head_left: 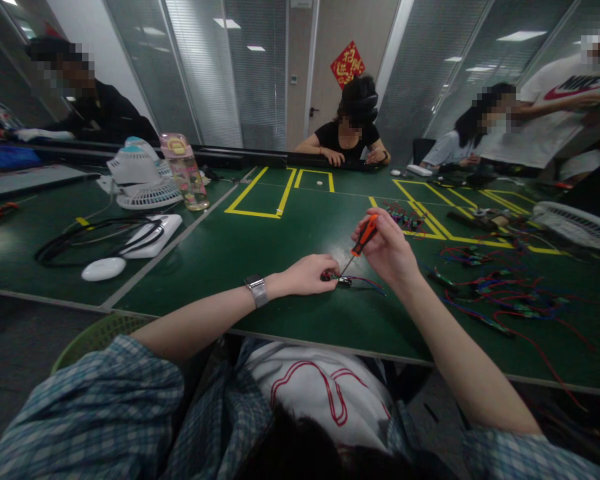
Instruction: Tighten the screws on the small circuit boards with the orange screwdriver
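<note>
My right hand [386,243] is closed around the orange and black handle of a screwdriver [364,236]. The screwdriver slants down to the left, its thin shaft meeting a small circuit board [345,281] on the green table. With its fingers curled, my left hand [313,274] pins the board's left end to the tabletop. Red and blue wires [370,285] trail off to the board's right. Whether the tip sits in a screw or a terminal is too small to tell.
Several wired circuit boards [495,287] lie spread at the right, with another cluster [405,219] beyond my right hand. At the left are a white fan [143,177], a drink bottle [186,175], a coiled black cable [75,243] and a white mouse [103,269]. Co-workers sit around the table.
</note>
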{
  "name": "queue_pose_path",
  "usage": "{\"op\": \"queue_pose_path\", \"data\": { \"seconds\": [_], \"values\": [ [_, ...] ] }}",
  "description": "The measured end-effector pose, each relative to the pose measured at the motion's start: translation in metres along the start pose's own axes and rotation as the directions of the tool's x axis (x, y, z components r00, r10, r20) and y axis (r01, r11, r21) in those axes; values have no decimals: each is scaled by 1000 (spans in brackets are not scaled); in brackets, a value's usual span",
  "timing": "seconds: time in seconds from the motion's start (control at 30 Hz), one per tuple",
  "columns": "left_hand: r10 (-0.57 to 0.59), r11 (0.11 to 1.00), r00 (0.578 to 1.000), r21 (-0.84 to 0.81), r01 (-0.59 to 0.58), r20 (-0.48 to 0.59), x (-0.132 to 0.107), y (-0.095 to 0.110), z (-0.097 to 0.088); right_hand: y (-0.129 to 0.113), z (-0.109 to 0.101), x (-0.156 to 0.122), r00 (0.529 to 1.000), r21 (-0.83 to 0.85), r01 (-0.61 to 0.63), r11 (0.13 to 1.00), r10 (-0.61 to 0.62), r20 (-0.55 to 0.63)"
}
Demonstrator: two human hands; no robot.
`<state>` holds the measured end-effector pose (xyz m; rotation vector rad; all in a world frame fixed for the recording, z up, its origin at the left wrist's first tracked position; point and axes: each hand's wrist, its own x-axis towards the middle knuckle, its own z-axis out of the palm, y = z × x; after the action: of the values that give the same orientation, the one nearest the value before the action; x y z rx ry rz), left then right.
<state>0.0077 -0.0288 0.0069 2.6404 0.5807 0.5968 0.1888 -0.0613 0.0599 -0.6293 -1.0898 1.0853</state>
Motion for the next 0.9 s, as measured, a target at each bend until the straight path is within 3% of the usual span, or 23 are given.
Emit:
{"op": "queue_pose_path", "data": {
  "seconds": [0.27, 0.9],
  "values": [
    [-8, 1000, 1000, 8, 8, 6, 0, 0, 0, 2, -3, 1, 998, -69, 29, 997, -25, 61],
    [-13, 1000, 1000, -4, 14, 2, 0, 1, -1, 0, -1, 0, 1000, 13, -9, 1000, 9, 30]
  ]
}}
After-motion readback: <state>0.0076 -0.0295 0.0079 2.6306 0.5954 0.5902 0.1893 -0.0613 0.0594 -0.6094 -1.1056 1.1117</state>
